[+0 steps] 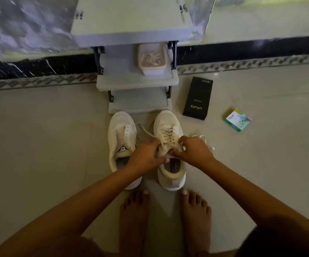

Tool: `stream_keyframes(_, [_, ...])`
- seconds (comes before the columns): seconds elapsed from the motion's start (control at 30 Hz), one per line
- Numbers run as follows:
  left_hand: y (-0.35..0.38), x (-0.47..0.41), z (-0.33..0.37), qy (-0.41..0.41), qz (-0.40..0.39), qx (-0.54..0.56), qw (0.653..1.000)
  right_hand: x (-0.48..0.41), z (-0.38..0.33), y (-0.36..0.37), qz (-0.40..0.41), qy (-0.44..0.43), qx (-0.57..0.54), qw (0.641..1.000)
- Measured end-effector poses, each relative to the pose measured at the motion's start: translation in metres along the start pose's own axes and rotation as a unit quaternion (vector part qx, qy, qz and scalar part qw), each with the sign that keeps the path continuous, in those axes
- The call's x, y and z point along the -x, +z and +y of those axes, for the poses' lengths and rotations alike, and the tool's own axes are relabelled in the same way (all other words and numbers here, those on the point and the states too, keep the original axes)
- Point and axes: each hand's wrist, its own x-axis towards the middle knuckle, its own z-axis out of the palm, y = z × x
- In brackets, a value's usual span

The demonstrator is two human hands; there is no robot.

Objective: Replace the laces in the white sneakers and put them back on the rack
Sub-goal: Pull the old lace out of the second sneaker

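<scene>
Two white sneakers stand side by side on the floor in front of the rack (137, 84). The left sneaker (121, 138) has no lace in its eyelets. The right sneaker (168, 130) is laced up its front. My left hand (146, 156) grips the lace (165, 135) and tongue at the top eyelets of the right sneaker. My right hand (192, 151) pinches the lace on the shoe's other side. One loose lace end trails left between the shoes, another lies on the floor to the right of my right hand. A pale tub (152, 59) holding white laces sits on the rack's middle shelf.
A black phone box (198, 98) lies on the tiled floor right of the rack, and a small green and white carton (238, 120) further right. My bare feet (164, 216) stand just behind the sneakers. A dark skirting runs along the wall.
</scene>
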Motion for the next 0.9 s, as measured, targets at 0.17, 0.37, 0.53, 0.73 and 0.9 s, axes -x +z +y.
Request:
stream_keyframes(0.17, [0.000,-0.020,0.003,0.001,0.010,-0.061,0.998,-0.006,0.004,0.002,-0.006,-0.044,-0.011,0.999])
stream_keyframes(0.37, [-0.017,-0.014,-0.009,0.000,0.002,0.011,1.000,-0.004,0.004,-0.002,-0.036,-0.100,-0.117,0.987])
stream_keyframes(0.53, [-0.021,-0.004,-0.011,-0.036,0.005,0.071,0.997,0.000,-0.006,0.001,-0.027,-0.076,-0.104,0.991])
stream_keyframes(0.73, [-0.012,0.002,-0.009,-0.018,0.084,0.005,0.996,-0.005,-0.029,0.000,0.023,-0.030,-0.106,0.994])
stream_keyframes(0.9, [-0.013,-0.005,-0.007,0.057,0.052,-0.044,0.996,-0.015,-0.035,-0.013,-0.043,0.058,-0.268,0.961])
